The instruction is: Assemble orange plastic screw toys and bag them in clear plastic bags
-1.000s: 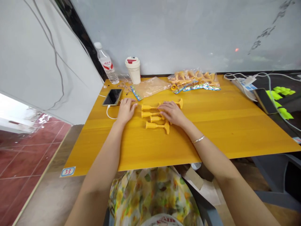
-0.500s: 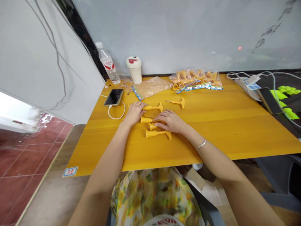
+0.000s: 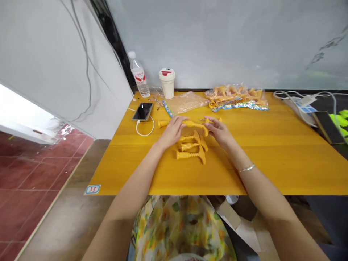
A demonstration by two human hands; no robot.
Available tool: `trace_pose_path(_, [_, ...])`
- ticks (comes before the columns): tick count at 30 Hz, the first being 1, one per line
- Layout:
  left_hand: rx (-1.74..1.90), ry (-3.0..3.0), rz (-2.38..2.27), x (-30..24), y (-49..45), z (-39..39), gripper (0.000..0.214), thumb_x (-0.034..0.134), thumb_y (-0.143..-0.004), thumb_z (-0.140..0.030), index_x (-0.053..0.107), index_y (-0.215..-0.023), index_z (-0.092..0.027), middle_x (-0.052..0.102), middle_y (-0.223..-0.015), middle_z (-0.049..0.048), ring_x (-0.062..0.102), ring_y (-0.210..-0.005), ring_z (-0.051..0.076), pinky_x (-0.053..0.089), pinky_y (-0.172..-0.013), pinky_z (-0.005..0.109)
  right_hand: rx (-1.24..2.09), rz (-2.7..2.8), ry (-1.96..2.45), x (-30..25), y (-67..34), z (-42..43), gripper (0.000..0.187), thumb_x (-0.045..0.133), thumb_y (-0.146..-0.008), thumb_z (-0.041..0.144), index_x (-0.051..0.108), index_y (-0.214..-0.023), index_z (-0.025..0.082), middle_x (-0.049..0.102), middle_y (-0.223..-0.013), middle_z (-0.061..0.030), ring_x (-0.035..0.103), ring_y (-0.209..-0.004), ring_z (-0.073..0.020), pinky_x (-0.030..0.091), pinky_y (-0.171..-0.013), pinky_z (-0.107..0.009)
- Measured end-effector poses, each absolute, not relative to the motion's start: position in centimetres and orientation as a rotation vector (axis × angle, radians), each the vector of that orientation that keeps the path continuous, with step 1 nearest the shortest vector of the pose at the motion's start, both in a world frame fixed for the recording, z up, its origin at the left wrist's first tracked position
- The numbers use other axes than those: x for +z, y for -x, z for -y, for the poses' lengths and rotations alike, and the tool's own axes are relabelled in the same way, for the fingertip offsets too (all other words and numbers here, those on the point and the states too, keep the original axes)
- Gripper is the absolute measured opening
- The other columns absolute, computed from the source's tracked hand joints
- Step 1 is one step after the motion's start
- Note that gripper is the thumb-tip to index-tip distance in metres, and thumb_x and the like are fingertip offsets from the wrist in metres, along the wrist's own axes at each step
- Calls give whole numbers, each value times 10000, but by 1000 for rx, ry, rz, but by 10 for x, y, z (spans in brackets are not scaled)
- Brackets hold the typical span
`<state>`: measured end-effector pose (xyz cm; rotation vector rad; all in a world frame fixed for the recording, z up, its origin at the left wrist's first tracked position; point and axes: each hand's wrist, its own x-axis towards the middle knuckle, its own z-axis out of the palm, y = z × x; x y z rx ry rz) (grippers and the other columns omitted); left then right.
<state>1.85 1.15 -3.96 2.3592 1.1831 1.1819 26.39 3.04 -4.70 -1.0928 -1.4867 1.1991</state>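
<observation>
Several yellow plastic T-handled toy parts point(image 3: 190, 146) lie in a row on the orange wooden table point(image 3: 272, 152). My left hand point(image 3: 172, 131) rests with fingers stretched over the topmost long yellow part point(image 3: 194, 124), touching its shaft. My right hand point(image 3: 220, 131) sits at that part's handle end, fingers curled around it. One more small part point(image 3: 217, 119) lies just behind my right hand, partly hidden.
At the back stand a water bottle point(image 3: 138, 74) and a white cup point(image 3: 167, 83). A phone point(image 3: 143, 111) on a white cable, a clear bag point(image 3: 186, 102) and a bag of yellow parts point(image 3: 235, 95) lie there too. A power strip point(image 3: 300, 105) and tablet point(image 3: 327, 127) are on the right.
The camera view has shifted, so everything sits further right. Both hands have moved up from the middle parts onto the topmost long part. The row of parts below is now uncovered.
</observation>
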Motion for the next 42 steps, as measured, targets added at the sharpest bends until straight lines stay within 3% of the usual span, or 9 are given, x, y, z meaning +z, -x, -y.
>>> trace_pose_path(6, [1265, -1919, -1429, -36, -18, -14, 396, 292, -1053, -463, 594, -1092, -210, 652, -911, 55, 644, -808, 182, 520, -817, 330, 379, 1959, 984, -32, -258, -12, 277, 560, -970, 476, 657, -1152, 290, 767, -1126, -79, 692, -1055, -257, 501, -985, -480])
trace_pose_path(12, [1337, -1516, -1667, -37, -5, -26, 424, 344, -1026, -481, 630, -898, -196, 578, -722, 33, 622, -726, 200, 532, -714, 344, 43, 2194, 983, -24, -273, -9, 268, 426, -1028, 384, 690, -1015, 334, 752, -1219, -21, 631, -1224, -263, 449, -1044, -522])
trace_pose_path(16, [1463, -1392, -1768, -38, 17, -34, 421, 312, -1028, -465, 610, -924, -186, 592, -741, 41, 631, -719, 197, 529, -688, 333, 19, 1896, 1067, -19, -292, -19, 283, 405, -1030, 440, 652, -1060, 307, 724, -1228, -72, 619, -1226, -263, 456, -1063, -490])
trace_pose_path(19, [1552, -1650, -1805, -44, 33, -38, 299, 397, -1010, -437, 578, -1018, -199, 606, -805, 31, 626, -771, 183, 516, -798, 338, 129, 1677, 1190, -25, -304, -35, 330, 450, -1001, 483, 595, -1206, 270, 710, -1076, -88, 668, -1021, -243, 526, -927, -423])
trace_pose_path(23, [1571, -1742, -1778, -64, 50, -50, 239, 527, -940, -364, 529, -1126, -213, 577, -861, 17, 605, -792, 167, 499, -793, 316, 465, 1627, 1378, -41, -317, -55, 417, 572, -917, 500, 599, -1218, 212, 552, -648, 37, 562, -621, -168, 497, -683, -324])
trace_pose_path(26, [1573, -1624, -1770, -79, 57, -61, 252, 548, -896, -288, 504, -1135, -222, 576, -891, 13, 609, -796, 156, 504, -783, 301, 629, 1609, 1482, -53, -322, -63, 368, 642, -859, 435, 644, -1140, 197, 474, -552, 83, 495, -536, -142, 459, -633, -293])
trace_pose_path(33, [1495, -1571, -1885, -89, 54, -76, 298, 583, -823, -232, 570, -1116, -179, 600, -1026, 80, 609, -852, 175, 523, -872, 352, 443, 1631, 1708, -67, -325, -69, 320, 639, -794, 272, 701, -1092, 173, 697, -878, -63, 643, -739, -207, 540, -837, -416])
trace_pose_path(37, [1423, -1521, -1847, -94, 50, -80, 316, 586, -821, -225, 588, -1131, -167, 641, -1049, 97, 637, -924, 199, 520, -915, 381, 362, 1707, 1754, -72, -326, -71, 330, 624, -812, 289, 701, -1112, 174, 696, -962, -106, 675, -895, -267, 523, -947, -489])
trace_pose_path(42, [1385, -1500, -1849, -99, 49, -79, 297, 620, -819, -233, 605, -1108, -167, 671, -1059, 111, 656, -954, 214, 515, -950, 398, 284, 1740, 1766, -72, -322, -64, 366, 621, -831, 257, 692, -1183, 187, 684, -1047, -126, 656, -941, -263, 526, -955, -461])
